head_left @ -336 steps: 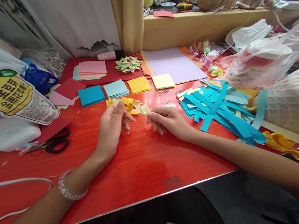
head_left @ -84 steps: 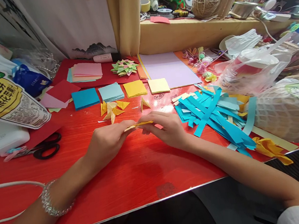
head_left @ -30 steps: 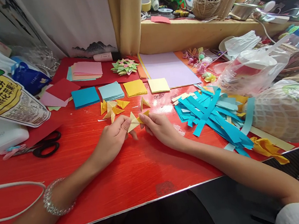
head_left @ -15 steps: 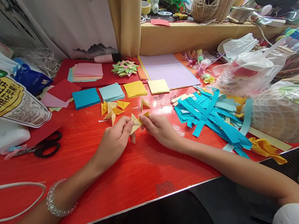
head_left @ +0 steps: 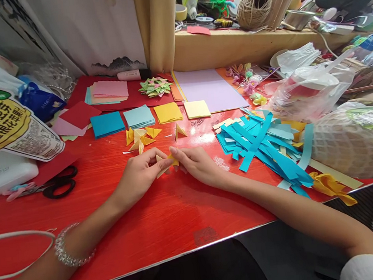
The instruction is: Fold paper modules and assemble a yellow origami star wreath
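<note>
My left hand (head_left: 144,168) and my right hand (head_left: 194,161) meet above the red table, thumbs close together, both pinching small folded paper pieces (head_left: 174,160) in pale and deeper yellow. Fingers cover most of the paper, so how the pieces fit together is hidden. Just beyond my left hand lies a cluster of folded yellow paper pieces (head_left: 141,137). One more folded piece (head_left: 180,132) stands upright on its own behind my right hand. Farther back, stacks of blue (head_left: 106,124), light blue (head_left: 139,116), yellow (head_left: 168,112) and cream paper (head_left: 197,109) form a row.
Blue paper strips (head_left: 257,143) are heaped to the right, beside a netted bundle (head_left: 351,143). Black-handled scissors (head_left: 60,183) and a white device (head_left: 4,172) lie left. A round folded-paper ornament (head_left: 155,86) and a lilac sheet (head_left: 212,90) sit at the back.
My thumbs have come together over the folded paper, covering more of it. The pale piece in my left hand has turned and shows less. Objects on the table stay put.
</note>
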A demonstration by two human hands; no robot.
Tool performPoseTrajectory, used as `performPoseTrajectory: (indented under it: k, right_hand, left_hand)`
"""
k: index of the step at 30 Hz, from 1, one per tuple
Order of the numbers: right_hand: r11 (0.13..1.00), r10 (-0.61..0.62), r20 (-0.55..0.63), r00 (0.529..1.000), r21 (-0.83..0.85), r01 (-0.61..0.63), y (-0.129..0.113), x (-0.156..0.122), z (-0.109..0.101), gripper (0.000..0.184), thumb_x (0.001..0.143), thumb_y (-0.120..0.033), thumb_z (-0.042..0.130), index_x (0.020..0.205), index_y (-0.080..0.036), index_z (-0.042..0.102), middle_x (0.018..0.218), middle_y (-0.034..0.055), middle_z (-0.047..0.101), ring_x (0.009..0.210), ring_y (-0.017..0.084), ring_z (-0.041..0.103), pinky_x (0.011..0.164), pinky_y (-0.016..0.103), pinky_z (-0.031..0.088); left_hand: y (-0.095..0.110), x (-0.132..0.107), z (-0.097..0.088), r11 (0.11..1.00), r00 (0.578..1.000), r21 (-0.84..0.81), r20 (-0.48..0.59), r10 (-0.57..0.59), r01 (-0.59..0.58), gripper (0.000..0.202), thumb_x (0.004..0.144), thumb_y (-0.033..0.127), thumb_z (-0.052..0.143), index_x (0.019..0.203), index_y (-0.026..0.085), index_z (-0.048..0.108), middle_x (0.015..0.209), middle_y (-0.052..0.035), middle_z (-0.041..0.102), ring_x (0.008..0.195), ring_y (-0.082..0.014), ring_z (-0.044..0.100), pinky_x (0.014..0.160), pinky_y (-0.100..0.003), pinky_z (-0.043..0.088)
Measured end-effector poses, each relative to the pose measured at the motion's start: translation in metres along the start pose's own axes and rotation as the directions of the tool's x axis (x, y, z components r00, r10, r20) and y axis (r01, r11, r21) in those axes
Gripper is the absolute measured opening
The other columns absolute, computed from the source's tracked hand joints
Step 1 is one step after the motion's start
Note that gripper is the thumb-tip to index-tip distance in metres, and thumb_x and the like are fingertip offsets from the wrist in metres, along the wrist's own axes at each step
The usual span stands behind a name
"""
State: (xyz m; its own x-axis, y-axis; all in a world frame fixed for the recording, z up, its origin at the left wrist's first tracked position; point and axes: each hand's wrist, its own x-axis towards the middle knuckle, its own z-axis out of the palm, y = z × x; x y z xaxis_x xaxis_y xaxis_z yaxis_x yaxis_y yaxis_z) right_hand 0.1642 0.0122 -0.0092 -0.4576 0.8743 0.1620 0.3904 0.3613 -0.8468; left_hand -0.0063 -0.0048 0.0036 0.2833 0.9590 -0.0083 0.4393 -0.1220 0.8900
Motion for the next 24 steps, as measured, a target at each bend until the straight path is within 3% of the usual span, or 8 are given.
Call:
performPoseTrajectory:
  k: [2, 4, 6, 9, 14, 17, 20, 24]
  right_hand:
    - [0.998, -0.026, -0.163, 0.986, -0.066, 0.015, 0.006, 0.006, -0.006, 0.044, 0.091, -0.048, 0.029, 0.069, -0.016, 0.051, 0.059, -0.002, 0.046, 0.055, 0.009, 0.043, 0.056, 0.022, 0.033]
    - [0.982, -0.064, -0.343, 0.937, -0.19, -0.002, 0.015, 0.014, -0.013, 0.034, 0.088, -0.046, 0.038, 0.086, -0.016, 0.053, 0.076, 0.0015, 0.054, 0.065, 0.011, 0.048, 0.062, 0.023, 0.036]
    - [0.95, -0.1, -0.423, 0.901, -0.31, -0.04, 0.023, 0.022, -0.018, 0.039, 0.083, -0.045, 0.05, 0.108, -0.015, 0.049, 0.097, 0.0072, 0.054, 0.076, 0.014, 0.052, 0.066, 0.026, 0.039]
    - [0.876, -0.07, -0.345, 0.936, -0.471, -0.108, 0.031, 0.031, -0.021, 0.052, 0.081, -0.045, 0.053, 0.124, -0.018, 0.041, 0.112, 0.0117, 0.05, 0.082, 0.019, 0.055, 0.062, 0.028, 0.04]
    - [0.826, -0.086, -0.239, 0.967, -0.561, -0.065, 0.034, 0.035, -0.019, 0.025, 0.087, -0.028, 0.042, 0.106, -0.018, 0.053, 0.102, 0.0078, 0.059, 0.077, 0.019, 0.057, 0.06, 0.028, 0.038]
    - [0.906, -0.076, -0.248, 0.966, -0.422, -0.037, 0.036, 0.034, -0.021, 0.017, 0.084, -0.021, 0.043, 0.096, -0.016, 0.055, 0.088, 0.0046, 0.062, 0.07, 0.015, 0.056, 0.062, 0.028, 0.039]
    - [0.996, 0.02, -0.229, 0.973, -0.082, -0.04, 0.034, 0.033, -0.023, 0.024, 0.081, -0.018, 0.045, 0.104, -0.017, 0.052, 0.082, 0.002, 0.059, 0.061, 0.011, 0.053, 0.056, 0.025, 0.041]
    - [0.891, 0.168, -0.042, 0.985, 0.433, -0.133, 0.028, 0.031, -0.022, 0.045, 0.078, -0.017, 0.047, 0.122, -0.023, 0.045, 0.068, -0.0031, 0.052, 0.048, 0.008, 0.047, 0.042, 0.02, 0.035]
  left_hand:
    - [0.0, 0.001, -0.001, 0.998, 0.999, -0.061, -0.031, -0.028, 0.026, 0.026, 0.079, 0.04, 0.057, 0.069, 0.016, 0.056, 0.06, 0.0022, 0.052, 0.054, -0.0088, 0.04, 0.051, -0.021, 0.03]
    - [0.0, 0.003, -0.002, 0.991, 0.997, -0.126, -0.05, -0.054, 0.047, 0.026, 0.078, 0.04, 0.058, 0.068, 0.016, 0.056, 0.059, 0.0021, 0.053, 0.052, -0.0079, 0.04, 0.049, -0.02, 0.03]
    - [0.0, 0.005, -0.001, 0.982, 0.995, -0.17, -0.051, -0.087, 0.077, 0.025, 0.077, 0.039, 0.059, 0.07, 0.015, 0.056, 0.061, 0.0017, 0.055, 0.049, -0.0067, 0.039, 0.045, -0.019, 0.029]
    - [0.0, 0.006, 0.002, 0.971, 0.99, -0.201, -0.035, -0.139, 0.129, 0.024, 0.075, 0.037, 0.061, 0.086, 0.016, 0.056, 0.059, 0.0031, 0.055, 0.045, -0.0064, 0.04, 0.039, -0.018, 0.029]
    - [-0.001, 0.006, 0.007, 0.96, 0.987, -0.228, 0.047, -0.153, 0.16, 0.039, 0.072, 0.033, 0.065, 0.105, 0.019, 0.049, 0.056, 0.0048, 0.054, 0.046, -0.0096, 0.048, 0.035, -0.017, 0.034]
    - [-0.002, 0.006, 0.006, 0.95, 0.984, -0.258, 0.056, -0.168, 0.177, 0.042, 0.074, 0.034, 0.063, 0.109, 0.019, 0.046, 0.056, 0.0045, 0.056, 0.045, -0.0107, 0.051, 0.035, -0.018, 0.037]
    - [-0.002, 0.007, 0.003, 0.94, 0.984, -0.293, 0.022, -0.178, 0.176, 0.035, 0.077, 0.039, 0.059, 0.103, 0.019, 0.048, 0.059, 0.0029, 0.058, 0.042, -0.0099, 0.05, 0.034, -0.018, 0.036]
    - [-0.001, 0.007, -0.002, 0.95, 0.986, -0.271, -0.023, -0.165, 0.153, 0.025, 0.078, 0.039, 0.058, 0.087, 0.017, 0.054, 0.058, 0.0024, 0.056, 0.041, -0.0071, 0.046, 0.035, -0.017, 0.034]
